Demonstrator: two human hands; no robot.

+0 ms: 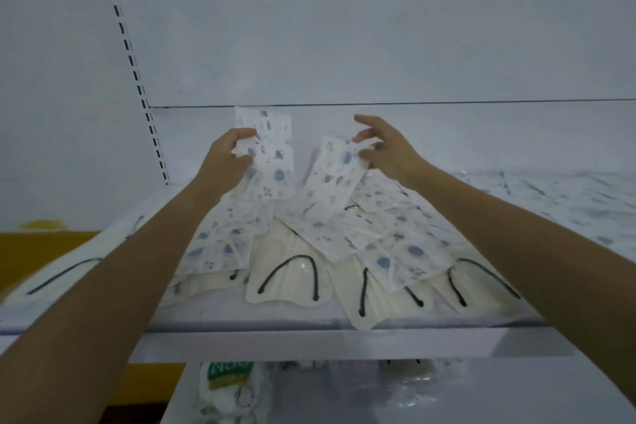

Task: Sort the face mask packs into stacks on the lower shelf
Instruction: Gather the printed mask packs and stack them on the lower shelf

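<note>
Looks early: left hand [227, 157] grips a patterned pack [272, 179], right hand [387, 151] pinches a second patterned pack [330, 182]; centre-frame mixed pile [289, 272] looks mostly unsorted.

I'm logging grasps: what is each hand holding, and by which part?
The left hand grips a printed mask pack by its left edge. The right hand pinches a second printed pack by its top right corner.

Shop: slotted shelving [309, 342], packaged masks [292, 280]
</note>
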